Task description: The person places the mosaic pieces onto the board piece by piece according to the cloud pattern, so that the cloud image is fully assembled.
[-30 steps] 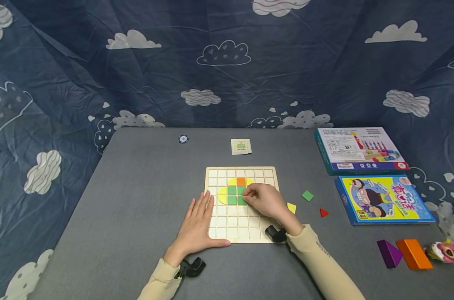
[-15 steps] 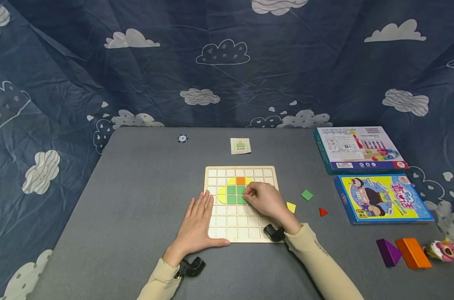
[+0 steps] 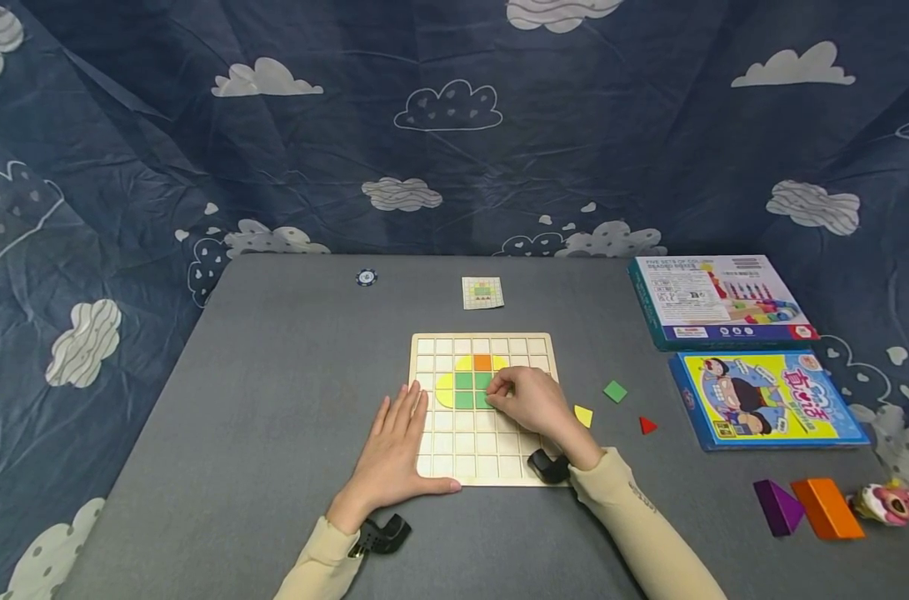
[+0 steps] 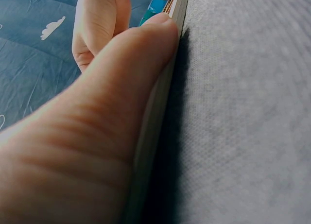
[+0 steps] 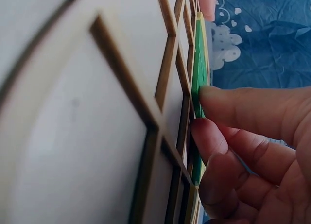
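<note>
A wooden grid board (image 3: pixel 442 467) lies on the table, bearing green square tiles (image 3: pixel 465 398), an orange square tile (image 3: pixel 481 362) and yellow rounded pieces (image 3: pixel 444 390). My left hand (image 3: pixel 396 446) lies along its left edge, fingers extended, thumb against the front edge; the left wrist view shows that thumb (image 4: pixel 150 44) up close. Over the board's right half, my right hand (image 3: pixel 527 398) has thumb and index finger together at the lower right green tile. In the right wrist view, the thumb touches a green tile (image 5: pixel 198 63), with the index fingertip beside it and the other fingers curled.
Right of the board lie a yellow piece (image 3: pixel 584 416), a green square (image 3: pixel 615 391) and a red triangle (image 3: pixel 648 426). A pattern card (image 3: pixel 483 293) and a chip (image 3: pixel 367 277) lie behind. Two boxes (image 3: pixel 772 400), purple (image 3: pixel 779 508) and orange blocks (image 3: pixel 829 508) and a figurine (image 3: pixel 892 503) stand right.
</note>
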Demonstrator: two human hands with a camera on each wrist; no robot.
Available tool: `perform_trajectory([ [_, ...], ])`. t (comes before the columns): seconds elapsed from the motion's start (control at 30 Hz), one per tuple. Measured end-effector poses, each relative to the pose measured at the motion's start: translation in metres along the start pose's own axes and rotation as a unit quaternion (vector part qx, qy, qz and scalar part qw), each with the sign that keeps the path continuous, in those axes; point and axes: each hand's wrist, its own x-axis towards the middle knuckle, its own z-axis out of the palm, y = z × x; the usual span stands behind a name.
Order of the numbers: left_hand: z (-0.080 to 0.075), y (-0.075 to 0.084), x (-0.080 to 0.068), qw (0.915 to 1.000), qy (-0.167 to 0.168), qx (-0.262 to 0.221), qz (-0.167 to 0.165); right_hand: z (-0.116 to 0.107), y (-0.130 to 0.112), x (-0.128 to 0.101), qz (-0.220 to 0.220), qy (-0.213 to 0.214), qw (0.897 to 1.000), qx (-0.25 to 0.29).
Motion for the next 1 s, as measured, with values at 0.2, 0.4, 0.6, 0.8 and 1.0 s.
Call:
perform_trajectory([
  [0.2, 0.000, 0.000, 0.000, 1.0000, 0.003, 0.000, 0.005, -0.001, 0.003, -0.002, -0.006, 0.002, 1.000, 0.006],
  [0.4, 0.000, 0.000, 0.000, 1.0000, 0.007, -0.001, 0.006, -0.006, 0.005, -0.008, -0.010, -0.003, 1.000, 0.002],
  [0.6, 0.000, -0.001, 0.000, 0.9999, 0.009, -0.003, 0.007, -0.025, 0.014, -0.016, 0.007, 0.021, 1.000, 0.005],
  [0.8, 0.001, -0.001, 0.000, 0.9999, 0.010, -0.003, 0.008, -0.049, 0.032, -0.026, 0.046, 0.063, 0.997, 0.002],
  [1.0, 0.001, -0.001, 0.000, 0.9999, 0.006, -0.005, 0.007, -0.070, 0.054, -0.036, 0.074, 0.095, 0.992, -0.018],
])
